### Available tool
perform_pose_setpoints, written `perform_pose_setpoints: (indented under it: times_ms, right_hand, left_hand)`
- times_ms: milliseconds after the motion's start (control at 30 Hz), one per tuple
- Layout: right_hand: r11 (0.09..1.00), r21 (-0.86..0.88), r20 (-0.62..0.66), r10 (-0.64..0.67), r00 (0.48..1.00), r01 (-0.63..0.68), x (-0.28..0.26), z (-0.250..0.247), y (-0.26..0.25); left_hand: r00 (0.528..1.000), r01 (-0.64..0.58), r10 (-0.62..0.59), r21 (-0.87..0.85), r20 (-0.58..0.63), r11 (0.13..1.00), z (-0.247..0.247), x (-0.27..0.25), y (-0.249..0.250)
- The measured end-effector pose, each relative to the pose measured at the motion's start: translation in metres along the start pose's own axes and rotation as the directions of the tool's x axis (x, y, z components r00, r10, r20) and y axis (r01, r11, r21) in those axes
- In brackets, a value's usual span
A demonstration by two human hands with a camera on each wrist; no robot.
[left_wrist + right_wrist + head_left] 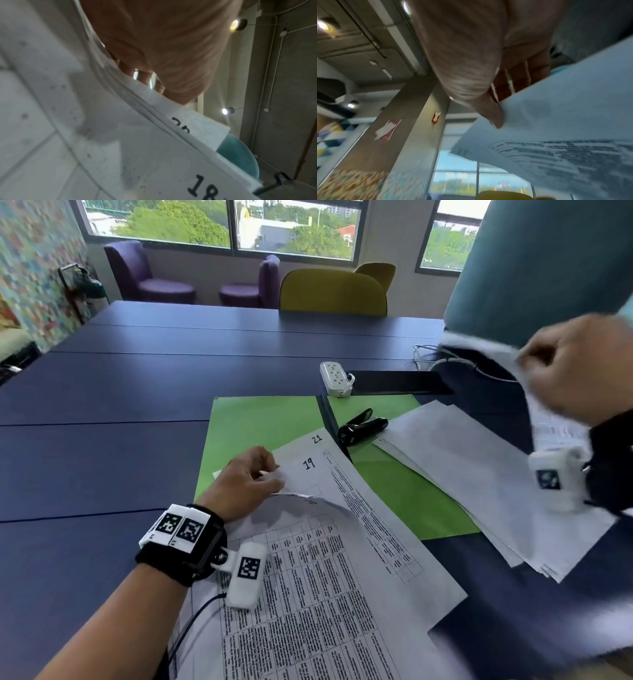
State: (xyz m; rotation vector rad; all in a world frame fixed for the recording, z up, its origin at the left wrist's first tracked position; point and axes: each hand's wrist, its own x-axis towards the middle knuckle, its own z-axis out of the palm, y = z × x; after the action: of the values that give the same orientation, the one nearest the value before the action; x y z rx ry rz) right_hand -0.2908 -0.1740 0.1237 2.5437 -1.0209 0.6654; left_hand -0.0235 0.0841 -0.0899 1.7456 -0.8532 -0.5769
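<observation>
A stack of printed, table-filled sheets [325, 577] lies on an open green folder [260, 422] in front of me. Handwritten numbers 19 and 21 mark the corners of the lower sheets. My left hand [274, 474] pinches the raised top corner of the upper sheet, which bulges upward. In the left wrist view the left hand [154, 83] curls behind the lifted paper corners [197, 121], one marked 18. My right hand [527, 361] is raised at the right and pinches a blurred printed sheet [548, 422]. The right wrist view shows its thumb [494, 117] pressed on that sheet [565, 128].
A second pile of white sheets [479, 467] lies on the folder's right half. A black stapler [363, 428], a white power strip [335, 378] and a flat black device [397, 383] sit behind. A teal chair back [541, 268] rises at right, on the dark blue table [120, 405].
</observation>
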Motion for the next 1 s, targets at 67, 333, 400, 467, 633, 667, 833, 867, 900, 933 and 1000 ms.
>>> perform_pose_setpoints:
  times_ms: [67,333,400,467,633,667,833,867,900,933,1000]
  right_hand:
    - [0.998,-0.056,0.122,0.008,0.993,-0.001,-0.013,0.025,-0.026]
    - [0.99,-0.082,0.659,-0.03,0.752,0.111,-0.042,0.129,-0.049]
    - [0.989,-0.08,0.663,-0.043,0.747,0.128,-0.047,0.135,-0.052]
    - [0.988,-0.085,0.639,-0.043,0.768,0.126,-0.052,0.134,-0.056]
    - [0.756,0.627,0.426,-0.131,0.895,-0.188,-0.085,0.095,-0.098]
    - [0.658,0.721,0.408,-0.153,0.9,-0.215,-0.095,0.084,-0.11]
    - [0.6,0.774,0.378,-0.18,0.908,-0.203,-0.122,0.081,-0.144]
    - [0.608,0.767,0.389,-0.186,0.902,-0.205,-0.124,0.084,-0.147]
    - [0.606,0.767,0.398,-0.187,0.898,-0.214,-0.125,0.086,-0.148]
    - [0.6,0.767,0.402,-0.173,0.899,-0.227,-0.126,0.087,-0.15]
    - [0.593,0.766,0.394,-0.13,0.91,-0.247,-0.126,0.087,-0.15]
  left_hand:
    - [1.0,-0.008,0.007,0.007,0.016,1.0,0.002,-0.003,0.002]
    - [0.998,0.058,-0.057,-0.082,0.016,0.995,0.005,-0.007,0.004]
    - [0.999,0.038,-0.038,0.006,0.036,0.999,0.005,-0.007,0.004]
    - [0.999,0.022,-0.023,0.034,0.023,0.999,0.006,-0.004,0.001]
    - [1.0,0.004,-0.003,-0.071,0.01,0.997,0.008,-0.003,-0.003]
    - [1.0,-0.006,0.006,-0.07,0.009,0.998,0.008,-0.003,-0.003]
    - [1.0,-0.012,0.012,-0.041,-0.007,0.999,0.008,-0.002,-0.005]
    - [1.0,-0.017,0.017,-0.042,-0.002,0.999,0.008,-0.002,-0.006]
    - [1.0,-0.016,0.016,-0.045,0.006,0.999,0.009,-0.003,-0.006]
    - [1.0,-0.012,0.013,-0.059,0.017,0.998,0.009,-0.003,-0.005]
    - [0.999,0.0,0.003,-0.078,0.039,0.997,0.008,-0.004,-0.005]
